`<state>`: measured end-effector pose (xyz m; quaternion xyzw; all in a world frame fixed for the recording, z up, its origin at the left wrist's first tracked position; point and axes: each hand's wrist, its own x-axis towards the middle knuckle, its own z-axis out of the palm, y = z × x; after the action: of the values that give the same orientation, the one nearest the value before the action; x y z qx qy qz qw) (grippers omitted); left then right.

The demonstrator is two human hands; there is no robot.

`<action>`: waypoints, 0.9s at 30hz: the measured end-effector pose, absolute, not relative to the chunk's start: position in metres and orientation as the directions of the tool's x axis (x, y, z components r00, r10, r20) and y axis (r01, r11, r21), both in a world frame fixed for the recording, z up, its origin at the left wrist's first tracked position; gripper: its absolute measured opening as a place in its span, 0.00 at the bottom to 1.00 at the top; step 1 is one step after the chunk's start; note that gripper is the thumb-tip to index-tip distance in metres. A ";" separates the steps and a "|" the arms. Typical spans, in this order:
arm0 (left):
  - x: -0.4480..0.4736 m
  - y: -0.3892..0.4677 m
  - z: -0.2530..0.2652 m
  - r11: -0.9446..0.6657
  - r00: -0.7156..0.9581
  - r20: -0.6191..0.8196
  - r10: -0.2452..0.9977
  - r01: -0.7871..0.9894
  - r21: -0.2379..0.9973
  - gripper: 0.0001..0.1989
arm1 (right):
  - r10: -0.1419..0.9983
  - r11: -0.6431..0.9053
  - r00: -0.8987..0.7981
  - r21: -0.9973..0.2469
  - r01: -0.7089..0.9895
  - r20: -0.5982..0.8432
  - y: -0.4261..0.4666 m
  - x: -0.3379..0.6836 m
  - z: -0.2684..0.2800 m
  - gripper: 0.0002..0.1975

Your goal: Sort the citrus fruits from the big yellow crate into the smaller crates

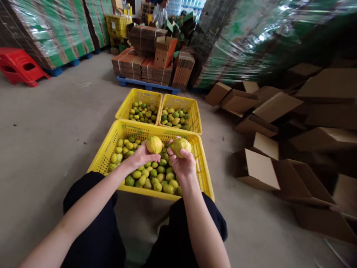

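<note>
Over the near yellow crate [111, 130], my left hand [142, 155] is closed around a round yellow lemon [154, 144]. Close beside it, my right hand [182, 163] grips a larger yellow-green lemon [181, 147], fingers wrapped round its underside and thumb in front. Both fruits are held up at the same height, a small gap between them. Below lie many green and yellow lemons [143, 175] heaped in the crate, partly hidden by my hands and forearms.
Two more yellow crates [122, 108] of lemons stand just beyond. Behind them, a blue pallet [147, 85] carries bundled flat cartons. Open cardboard boxes [262, 167] are piled on the right. A red stool [22, 67] is at left; a person [160, 15] is at the back.
</note>
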<state>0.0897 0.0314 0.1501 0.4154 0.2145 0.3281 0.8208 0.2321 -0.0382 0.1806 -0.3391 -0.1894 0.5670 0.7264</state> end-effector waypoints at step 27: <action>0.089 0.042 0.130 -0.309 0.420 0.361 0.832 -0.189 0.932 0.27 | 0.712 0.304 0.581 -0.919 0.250 0.394 -0.033 0.232 0.156 0.21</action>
<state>0.0889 0.0415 0.1299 0.6524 0.2465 0.4786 0.5335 0.2320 -0.0328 0.1560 -0.5653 -0.4257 0.1682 0.6863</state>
